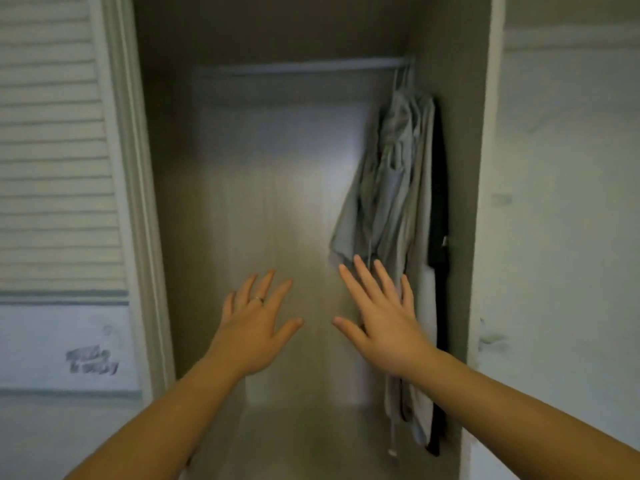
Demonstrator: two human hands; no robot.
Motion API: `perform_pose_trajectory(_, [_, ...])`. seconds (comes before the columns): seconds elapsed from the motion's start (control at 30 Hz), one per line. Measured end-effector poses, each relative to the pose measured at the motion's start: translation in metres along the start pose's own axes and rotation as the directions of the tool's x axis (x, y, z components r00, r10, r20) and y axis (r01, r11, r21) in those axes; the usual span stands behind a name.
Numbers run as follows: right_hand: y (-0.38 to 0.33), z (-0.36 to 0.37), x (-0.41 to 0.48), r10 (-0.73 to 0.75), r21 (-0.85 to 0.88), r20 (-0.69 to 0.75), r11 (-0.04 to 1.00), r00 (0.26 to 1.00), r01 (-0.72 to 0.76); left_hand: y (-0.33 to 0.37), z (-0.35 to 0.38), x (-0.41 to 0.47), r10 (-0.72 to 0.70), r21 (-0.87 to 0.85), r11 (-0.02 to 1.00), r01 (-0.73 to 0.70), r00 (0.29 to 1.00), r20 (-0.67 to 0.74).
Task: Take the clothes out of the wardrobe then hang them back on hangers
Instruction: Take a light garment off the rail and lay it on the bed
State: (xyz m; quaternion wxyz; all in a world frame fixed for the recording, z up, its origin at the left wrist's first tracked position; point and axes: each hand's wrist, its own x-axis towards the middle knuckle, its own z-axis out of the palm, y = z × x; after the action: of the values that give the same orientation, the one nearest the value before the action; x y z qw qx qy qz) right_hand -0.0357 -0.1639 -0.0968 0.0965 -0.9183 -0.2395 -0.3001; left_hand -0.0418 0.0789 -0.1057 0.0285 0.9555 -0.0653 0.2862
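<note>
Both hands — left hand [254, 327], right hand [382, 317] — spread flat, holding nothing, before the wardrobe [446, 46]; clothes [398, 188] crowd the rail's [298, 66] right end (rest bare).

Dim, flat indoor light is filling the frame; a soft bright patch is glaring off the wardrobe's back panel [294, 188], while its upper interior and side walls are sitting in shadow. Motion blur is softening everything, notably the hanging clothes [398, 188] and both hands. Wide-angle distortion is bowing the louvred door [59, 150] at the left edge.
</note>
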Motion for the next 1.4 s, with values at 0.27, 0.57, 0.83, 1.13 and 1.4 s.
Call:
perform_pose_trajectory(0.27, [0.046,-0.087,0.129,0.043,-0.149,-0.145,0.987,0.989,-0.065,-0.004,-0.04,0.144,0.123,-0.039,0.991,-0.131,0.978,-0.17])
perform_pose_trajectory(0.57, [0.098,-0.14,0.271,0.089,-0.262,-0.223,0.954,0.971,-0.147,0.024,-0.035,0.273,0.204,0.001,0.979,-0.206,0.968,-0.148])
perform_pose_trajectory(0.83, [0.134,-0.165,0.349,0.172,-0.375,-0.272,0.887,0.947,-0.269,0.061,-0.006,0.357,0.238,-0.193,0.942,-0.275,0.952,-0.193])
perform_pose_trajectory(1.13, [0.133,-0.173,0.384,0.382,-0.418,-0.107,0.82,0.918,-0.39,0.111,0.007,0.415,0.34,-0.444,0.776,-0.447,0.891,-0.301])
perform_pose_trajectory(1.4, [0.14,-0.172,0.406,0.529,-0.293,-0.239,0.76,0.814,-0.58,0.118,0.002,0.429,0.446,-0.505,0.663,-0.553,0.833,-0.326])
